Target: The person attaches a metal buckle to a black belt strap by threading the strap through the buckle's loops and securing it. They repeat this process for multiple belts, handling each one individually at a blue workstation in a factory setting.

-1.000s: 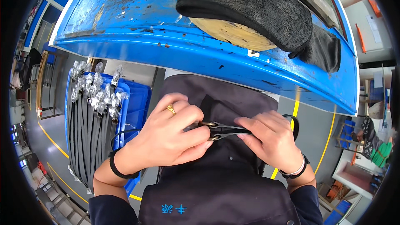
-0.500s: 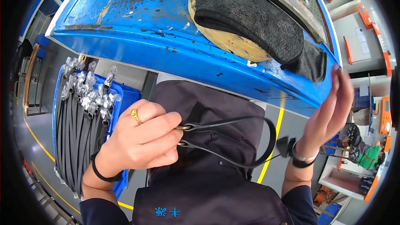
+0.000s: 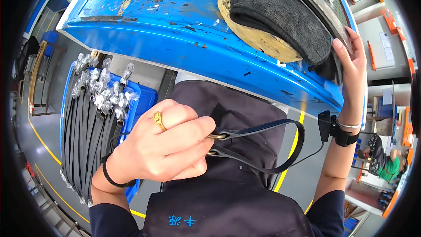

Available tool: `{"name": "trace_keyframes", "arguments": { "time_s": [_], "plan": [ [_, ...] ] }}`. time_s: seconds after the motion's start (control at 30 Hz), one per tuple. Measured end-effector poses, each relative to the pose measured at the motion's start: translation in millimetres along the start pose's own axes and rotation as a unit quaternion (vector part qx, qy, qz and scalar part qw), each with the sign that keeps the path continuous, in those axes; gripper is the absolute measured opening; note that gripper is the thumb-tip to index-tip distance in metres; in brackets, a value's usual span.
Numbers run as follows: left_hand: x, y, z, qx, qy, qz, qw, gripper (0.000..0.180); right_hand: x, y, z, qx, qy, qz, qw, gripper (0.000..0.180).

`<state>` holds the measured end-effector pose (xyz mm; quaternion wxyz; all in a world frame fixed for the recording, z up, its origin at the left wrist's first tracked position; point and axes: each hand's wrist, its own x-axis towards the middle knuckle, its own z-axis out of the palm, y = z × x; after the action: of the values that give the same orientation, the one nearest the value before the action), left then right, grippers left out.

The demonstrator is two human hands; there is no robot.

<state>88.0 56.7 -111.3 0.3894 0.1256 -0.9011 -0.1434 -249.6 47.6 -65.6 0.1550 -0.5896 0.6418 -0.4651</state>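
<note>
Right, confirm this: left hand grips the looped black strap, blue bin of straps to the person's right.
Wrong side: the head view shows the blue bin of straps to the person's left. The left hand does grip the looped black strap.

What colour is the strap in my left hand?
The strap is black, clearest in the head view.

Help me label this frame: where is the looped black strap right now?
In the head view, the looped black strap is right of centre, partly over the dark apron, its metal fittings gripped by the left hand.
</note>
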Motion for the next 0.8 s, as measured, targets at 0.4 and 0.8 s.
{"name": "trace_keyframes", "arguments": {
  "time_s": [0.4, 0.8],
  "plan": [
    [14, 8, 13, -0.045, -0.006, -0.011, 0.999, 0.016, -94, -20, -27, 0.694, 0.024, 0.07, 0.716, 0.053],
    [28, 21, 21, -0.05, -0.039, -0.016, 0.998, 0.017, -146, -40, 21, 0.353, 0.185, 0.17, 0.901, 0.088]
  ]
}}
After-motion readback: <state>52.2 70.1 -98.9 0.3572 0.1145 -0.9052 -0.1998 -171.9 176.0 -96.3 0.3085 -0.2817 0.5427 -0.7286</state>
